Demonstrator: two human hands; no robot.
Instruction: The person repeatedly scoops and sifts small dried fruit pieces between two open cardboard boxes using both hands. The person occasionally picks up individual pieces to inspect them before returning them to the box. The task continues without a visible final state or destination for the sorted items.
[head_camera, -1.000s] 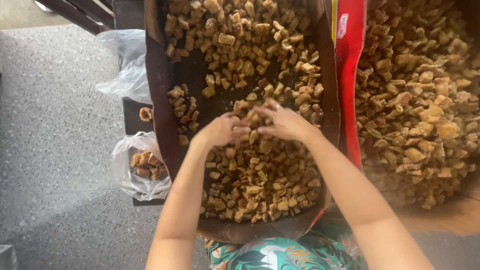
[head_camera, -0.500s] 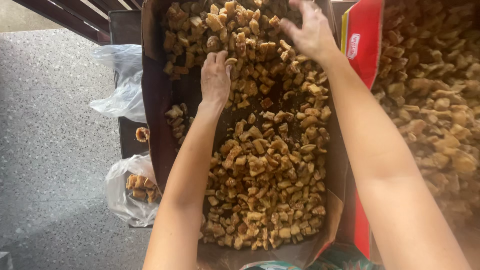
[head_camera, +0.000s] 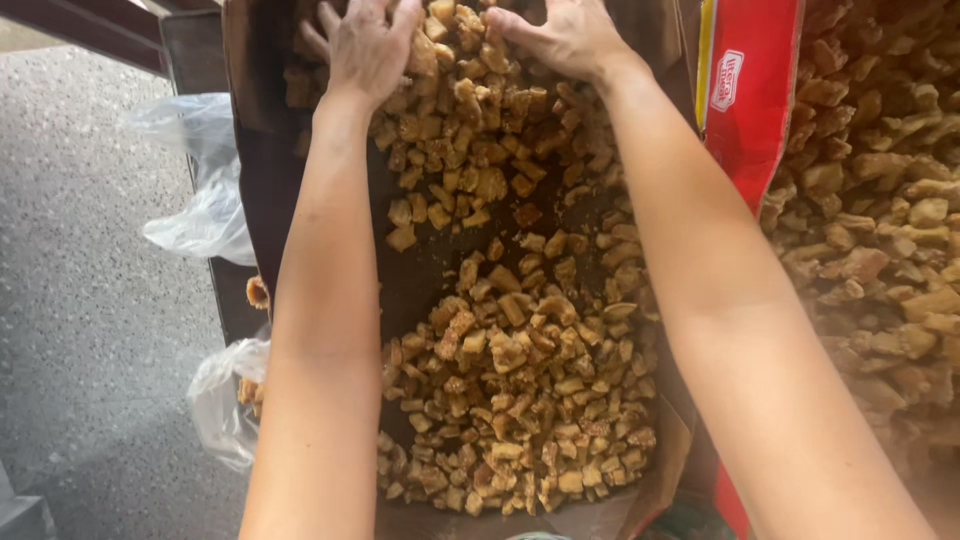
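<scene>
Looking down through the head camera, both bare arms stretch away from the body to the far end of a cardboard box (head_camera: 262, 170) lined with dark, greasy-looking card; the left hand (head_camera: 368, 45) lies palm down on the heap of golden-brown fried chunks (head_camera: 520, 390), fingers spread wide and slightly curled over the pieces, closed on nothing; the right hand (head_camera: 570, 35) sits just beside it at the top edge of the view, fingers likewise splayed and pressed into the pile, its fingertips partly cut off by the frame, so whether any piece is pinched beneath cannot be told; the two hands flank the same mound, which reads as a raking or spreading posture rather than a pick; the chunks lie in two masses, a dense one near the body and another under the hands, with a thin, nearly bare strip of dark liner between them; to the right, a red carton flap (head_camera: 745, 110) stands upright as a divider, and beyond it a second heap of the same chunks (head_camera: 880, 220) fills the neighbouring box; to the left, clear plastic bags (head_camera: 205, 215) hang beside the box over a speckled grey floor (head_camera: 80, 330), the lower bag (head_camera: 230, 400) holding a few pieces.
</scene>
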